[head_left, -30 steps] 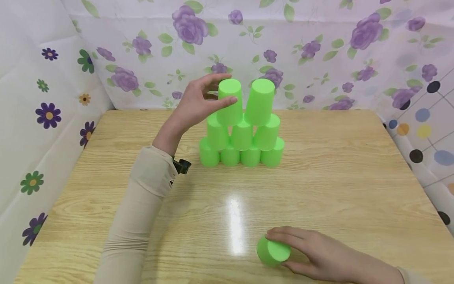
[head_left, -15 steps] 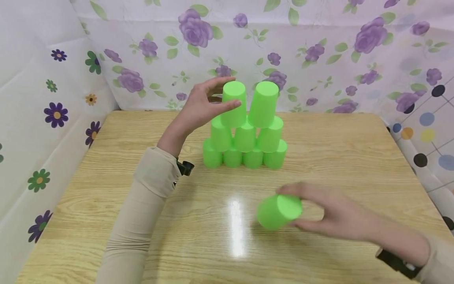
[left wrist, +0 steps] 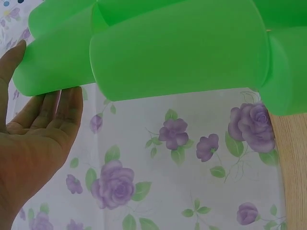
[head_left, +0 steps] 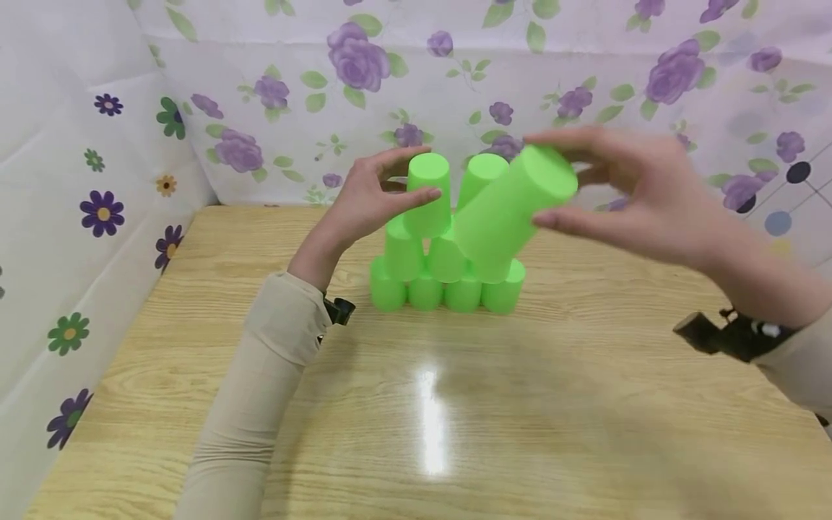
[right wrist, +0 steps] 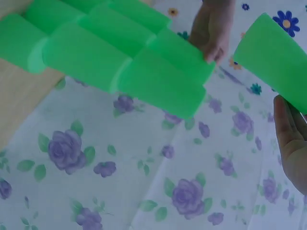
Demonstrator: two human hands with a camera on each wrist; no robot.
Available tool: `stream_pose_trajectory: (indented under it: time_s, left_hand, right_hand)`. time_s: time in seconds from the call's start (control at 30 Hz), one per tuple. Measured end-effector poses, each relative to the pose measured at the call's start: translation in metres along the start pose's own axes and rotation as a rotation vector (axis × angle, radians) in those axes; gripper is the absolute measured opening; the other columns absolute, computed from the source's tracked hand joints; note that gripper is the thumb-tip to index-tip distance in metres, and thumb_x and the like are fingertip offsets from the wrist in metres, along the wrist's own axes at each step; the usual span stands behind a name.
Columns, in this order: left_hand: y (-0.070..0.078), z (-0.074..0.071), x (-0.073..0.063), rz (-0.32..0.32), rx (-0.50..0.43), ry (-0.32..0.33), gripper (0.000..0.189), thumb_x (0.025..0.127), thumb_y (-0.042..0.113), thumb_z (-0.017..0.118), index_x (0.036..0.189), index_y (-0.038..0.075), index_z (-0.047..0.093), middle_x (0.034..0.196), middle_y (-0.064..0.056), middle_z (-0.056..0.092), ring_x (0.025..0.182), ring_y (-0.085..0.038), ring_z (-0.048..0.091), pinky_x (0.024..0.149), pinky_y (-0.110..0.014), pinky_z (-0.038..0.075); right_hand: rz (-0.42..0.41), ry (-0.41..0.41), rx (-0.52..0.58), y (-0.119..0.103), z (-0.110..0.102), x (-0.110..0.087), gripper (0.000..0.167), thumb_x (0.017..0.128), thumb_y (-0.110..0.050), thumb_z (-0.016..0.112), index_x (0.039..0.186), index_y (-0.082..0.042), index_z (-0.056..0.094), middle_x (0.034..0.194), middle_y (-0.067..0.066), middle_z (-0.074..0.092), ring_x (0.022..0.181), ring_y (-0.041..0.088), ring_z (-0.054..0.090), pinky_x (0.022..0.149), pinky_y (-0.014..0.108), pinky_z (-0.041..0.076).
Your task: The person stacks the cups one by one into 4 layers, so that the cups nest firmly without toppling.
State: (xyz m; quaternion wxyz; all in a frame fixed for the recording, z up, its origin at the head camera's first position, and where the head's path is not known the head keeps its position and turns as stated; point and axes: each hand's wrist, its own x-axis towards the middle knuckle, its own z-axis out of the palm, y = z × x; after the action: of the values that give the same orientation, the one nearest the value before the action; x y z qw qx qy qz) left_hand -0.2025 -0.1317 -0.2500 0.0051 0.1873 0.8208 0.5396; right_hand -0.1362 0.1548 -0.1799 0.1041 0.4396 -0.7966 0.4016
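Note:
Green upside-down cups stand in a stepped stack: several in the bottom row (head_left: 388, 292), three in the middle row (head_left: 404, 249), two on top. My left hand (head_left: 367, 189) holds the top-left cup (head_left: 429, 195) between thumb and fingers; the left wrist view shows that hand (left wrist: 41, 139) around the cup's closed end (left wrist: 53, 60). My right hand (head_left: 650, 191) pinches another green cup (head_left: 513, 209) near its base, tilted with its mouth down to the left. In the head view it partly hides the top-right cup (head_left: 481, 173). The right wrist view shows this cup apart from the stack (right wrist: 163, 79).
A wooden table (head_left: 585, 404) bears the stack near its back edge. Behind it hangs a floral curtain (head_left: 273, 43), with patterned sheets at the left (head_left: 39, 253) and right sides.
My right hand has lifted the loose cup off the near tabletop and carried it up and forward to the stack's upper right. My left hand stays at the top-left cup.

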Motion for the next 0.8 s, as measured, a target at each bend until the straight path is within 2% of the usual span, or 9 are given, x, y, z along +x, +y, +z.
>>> stream_pose_trajectory:
  time_s: [0.1, 0.17, 0.3, 0.4, 0.53, 0.6, 0.8]
  left_hand:
    - [-0.001, 0.0, 0.0, 0.009, 0.01, 0.001, 0.061, 0.079, 0.033, 0.074, 0.135, 0.024, 0.05, 0.126, 0.003, 0.058, 0.102, -0.012, 0.062, 0.089, -0.025, 0.049]
    - [-0.001, 0.0, 0.0, 0.009, 0.009, 0.004, 0.061, 0.079, 0.032, 0.074, 0.135, 0.024, 0.05, 0.125, 0.003, 0.058, 0.102, -0.012, 0.062, 0.089, -0.025, 0.049]
    - [-0.001, 0.001, 0.0, 0.005, -0.007, 0.005, 0.06, 0.08, 0.03, 0.074, 0.134, 0.024, 0.05, 0.123, 0.003, 0.059, 0.102, -0.012, 0.061, 0.089, -0.025, 0.049]
    - [0.003, 0.001, -0.002, 0.012, -0.033, 0.001, 0.06, 0.08, 0.026, 0.074, 0.135, 0.018, 0.051, 0.122, -0.001, 0.06, 0.103, -0.014, 0.061, 0.09, -0.025, 0.048]
    - [0.018, 0.002, -0.01, 0.011, -0.043, -0.003, 0.058, 0.083, 0.019, 0.072, 0.135, 0.011, 0.049, 0.122, -0.005, 0.06, 0.105, -0.018, 0.06, 0.09, -0.025, 0.048]
    - [0.023, 0.002, -0.013, 0.007, -0.033, -0.004, 0.057, 0.083, 0.017, 0.071, 0.135, 0.01, 0.049, 0.121, -0.007, 0.061, 0.105, -0.018, 0.061, 0.09, -0.025, 0.048]
    - [0.025, 0.0, -0.013, -0.006, -0.017, -0.006, 0.055, 0.083, 0.019, 0.071, 0.134, 0.012, 0.051, 0.117, -0.008, 0.063, 0.102, -0.02, 0.062, 0.09, -0.027, 0.049]
  right_hand:
    - [0.089, 0.048, -0.009, 0.001, -0.006, 0.021, 0.06, 0.075, 0.008, 0.071, 0.131, -0.005, 0.051, 0.122, 0.008, 0.059, 0.1, 0.016, 0.058, 0.086, 0.017, 0.048]
    - [0.172, 0.068, -0.054, 0.001, -0.009, 0.035, 0.058, 0.079, 0.0, 0.072, 0.131, -0.01, 0.051, 0.121, 0.004, 0.058, 0.099, 0.014, 0.057, 0.087, 0.015, 0.047]
    - [0.243, 0.082, -0.131, 0.009, -0.008, 0.061, 0.056, 0.081, -0.013, 0.073, 0.133, -0.015, 0.051, 0.118, -0.001, 0.058, 0.099, 0.01, 0.055, 0.088, 0.017, 0.046]
    - [0.265, 0.073, -0.179, 0.02, -0.006, 0.078, 0.056, 0.083, -0.02, 0.072, 0.134, -0.018, 0.05, 0.117, -0.002, 0.058, 0.1, 0.008, 0.055, 0.089, 0.02, 0.047]
    - [0.286, 0.042, -0.216, 0.032, -0.003, 0.094, 0.055, 0.085, -0.028, 0.068, 0.136, -0.021, 0.048, 0.122, 0.0, 0.057, 0.104, 0.009, 0.055, 0.091, 0.023, 0.046]
    - [0.289, 0.02, -0.228, 0.037, -0.002, 0.098, 0.055, 0.086, -0.031, 0.067, 0.137, -0.022, 0.047, 0.123, 0.001, 0.056, 0.106, 0.011, 0.056, 0.092, 0.024, 0.046]
    - [0.293, -0.025, -0.236, 0.042, 0.004, 0.099, 0.054, 0.087, -0.035, 0.065, 0.136, -0.026, 0.046, 0.121, 0.0, 0.057, 0.105, 0.012, 0.056, 0.091, 0.025, 0.047]
